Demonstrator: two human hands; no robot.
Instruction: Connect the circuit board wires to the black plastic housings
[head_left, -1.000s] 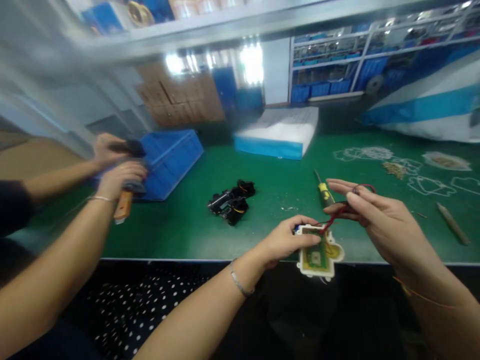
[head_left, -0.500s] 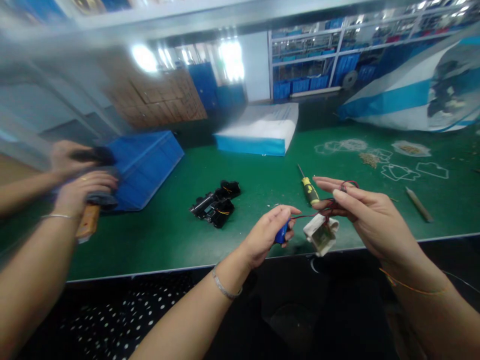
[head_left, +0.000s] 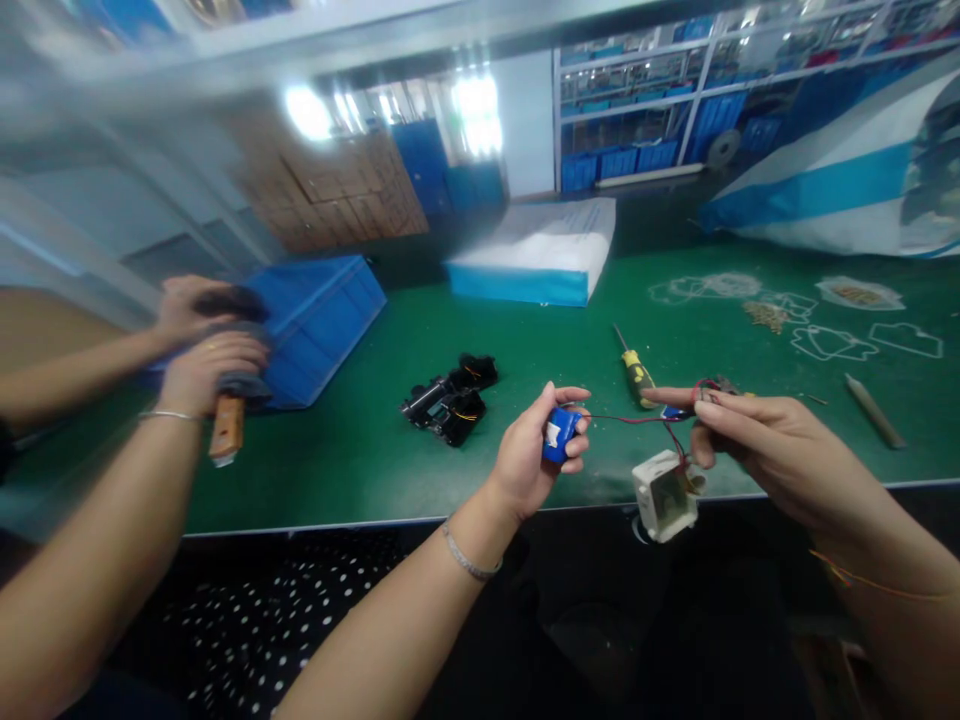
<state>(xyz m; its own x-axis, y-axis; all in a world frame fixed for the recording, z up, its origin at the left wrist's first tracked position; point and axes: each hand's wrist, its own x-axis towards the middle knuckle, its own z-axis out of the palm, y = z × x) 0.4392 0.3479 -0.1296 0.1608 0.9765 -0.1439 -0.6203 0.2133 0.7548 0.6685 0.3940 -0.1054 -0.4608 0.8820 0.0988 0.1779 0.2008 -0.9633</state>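
Observation:
My left hand [head_left: 534, 450] is closed around a blue battery pack [head_left: 559, 434] with a torn white label. From the pack, thin red and black wires [head_left: 628, 419] run across to my right hand [head_left: 757, 430], whose thumb and fingers pinch them. A small blue part shows by the right fingertips; its kind is unclear. Below that hand a small open white plastic box [head_left: 666, 495] hangs tilted from the wires, over the table's front edge. Just beyond the right fingertips lies a screwdriver [head_left: 637, 379] with a yellow and black handle.
Black plastic parts with wires [head_left: 451, 400] lie left of my hands on the green table [head_left: 337, 470]. A co-worker's hands [head_left: 217, 365] hold dark items beside a blue crate [head_left: 322, 330]. At right are small fasteners [head_left: 765, 317], white loop-shaped pieces [head_left: 832, 343] and a pointed stick [head_left: 874, 411].
My hands have moved apart, stretching the wires between them. The battery pack has turned so its label shows. The white box hangs slightly lower, and the view has shifted left.

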